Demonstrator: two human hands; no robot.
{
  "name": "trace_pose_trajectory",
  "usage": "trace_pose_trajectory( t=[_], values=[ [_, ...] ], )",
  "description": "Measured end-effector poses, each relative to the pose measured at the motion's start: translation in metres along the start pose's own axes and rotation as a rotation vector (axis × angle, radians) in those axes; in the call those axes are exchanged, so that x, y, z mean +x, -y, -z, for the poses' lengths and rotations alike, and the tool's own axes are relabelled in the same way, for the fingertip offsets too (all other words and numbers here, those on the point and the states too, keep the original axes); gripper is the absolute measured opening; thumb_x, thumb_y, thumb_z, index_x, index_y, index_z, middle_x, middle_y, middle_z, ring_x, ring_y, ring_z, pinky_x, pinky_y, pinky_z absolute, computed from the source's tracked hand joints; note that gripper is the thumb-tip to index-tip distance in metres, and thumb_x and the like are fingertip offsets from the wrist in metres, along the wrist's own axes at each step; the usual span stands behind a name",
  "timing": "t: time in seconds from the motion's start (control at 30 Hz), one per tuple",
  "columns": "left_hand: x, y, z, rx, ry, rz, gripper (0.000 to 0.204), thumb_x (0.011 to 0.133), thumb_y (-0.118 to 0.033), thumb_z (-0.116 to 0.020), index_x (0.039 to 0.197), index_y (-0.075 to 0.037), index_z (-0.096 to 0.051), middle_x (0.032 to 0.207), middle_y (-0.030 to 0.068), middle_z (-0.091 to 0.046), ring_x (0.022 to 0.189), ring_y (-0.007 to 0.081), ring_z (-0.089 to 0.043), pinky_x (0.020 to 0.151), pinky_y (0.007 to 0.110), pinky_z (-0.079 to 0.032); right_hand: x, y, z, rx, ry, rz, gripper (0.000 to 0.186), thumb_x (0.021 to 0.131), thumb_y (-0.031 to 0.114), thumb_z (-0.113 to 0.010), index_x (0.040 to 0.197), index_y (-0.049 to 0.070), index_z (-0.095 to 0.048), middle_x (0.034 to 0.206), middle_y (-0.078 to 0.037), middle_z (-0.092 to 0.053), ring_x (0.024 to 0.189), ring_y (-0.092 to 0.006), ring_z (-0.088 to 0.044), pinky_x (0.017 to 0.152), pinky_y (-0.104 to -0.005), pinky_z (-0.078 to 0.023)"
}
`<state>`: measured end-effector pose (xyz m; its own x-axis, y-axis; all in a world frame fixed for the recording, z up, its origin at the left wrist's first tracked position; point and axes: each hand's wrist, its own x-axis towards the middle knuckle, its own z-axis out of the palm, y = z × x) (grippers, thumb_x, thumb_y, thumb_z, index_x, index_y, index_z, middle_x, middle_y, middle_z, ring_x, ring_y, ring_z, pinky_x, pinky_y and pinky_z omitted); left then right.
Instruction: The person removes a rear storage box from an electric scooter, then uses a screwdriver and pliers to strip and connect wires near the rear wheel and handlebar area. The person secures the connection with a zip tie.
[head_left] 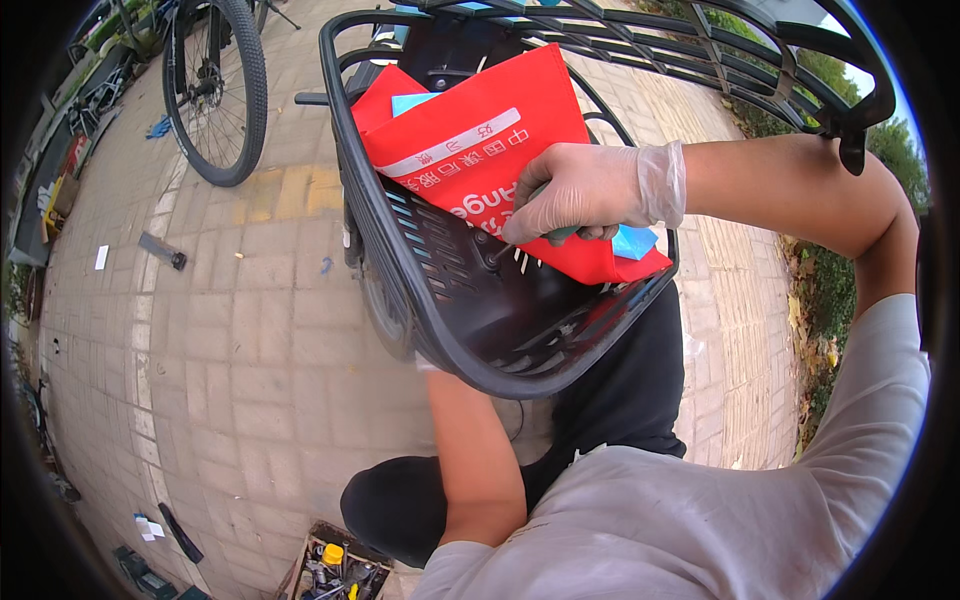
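My right hand [585, 190], in a thin clear glove, is closed around the green handle of a screwdriver [530, 237]. Its tip presses against the slotted inner wall of a black plastic bicycle basket [400, 250]. A red fabric bag [480, 140] with light blue items lies inside the basket, behind that hand. My left forearm [480, 450] reaches up under the basket. My left hand is hidden beneath the basket's bottom.
A bicycle wheel [215, 90] stands at the upper left on the brick pavement [230, 340]. A small dark tool [162, 250] lies on the bricks. An open toolbox [335, 570] sits at the bottom edge. Grass and dry leaves [815, 300] border the right side.
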<state>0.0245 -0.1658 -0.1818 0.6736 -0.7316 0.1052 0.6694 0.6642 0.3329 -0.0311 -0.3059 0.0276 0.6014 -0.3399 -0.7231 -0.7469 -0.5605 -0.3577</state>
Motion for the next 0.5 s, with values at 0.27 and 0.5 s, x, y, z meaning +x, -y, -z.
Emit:
trace_pose_trajectory(
  t=[0.27,0.5],
  values=[
    [-0.001,-0.007,-0.012,-0.107,-0.003,-0.122,0.044,0.099,-0.021,-0.06,0.135,0.0,-0.05,0.122,0.0122,-0.063,0.102,0.0205,-0.066,0.086,0.033,-0.056,0.007,-0.006,0.003,-1.156,-0.094,0.974,0.028,0.073,0.024,-0.077,0.091,0.005,-0.07,0.078,-0.017,-0.067,0.065,-0.0319,-0.067,0.058,-0.0397,-0.054],
    [-0.004,-0.003,-0.015,-0.088,0.016,-0.091,0.045,0.099,-0.022,-0.06,0.137,0.0,-0.05,0.124,0.0124,-0.062,0.104,0.021,-0.065,0.088,0.034,-0.055,-0.002,-0.002,-0.001,-0.218,-0.027,0.192,0.035,0.079,0.034,-0.077,0.091,0.002,-0.07,0.079,-0.015,-0.068,0.074,-0.0296,-0.069,0.064,-0.0405,-0.054]
  ],
)
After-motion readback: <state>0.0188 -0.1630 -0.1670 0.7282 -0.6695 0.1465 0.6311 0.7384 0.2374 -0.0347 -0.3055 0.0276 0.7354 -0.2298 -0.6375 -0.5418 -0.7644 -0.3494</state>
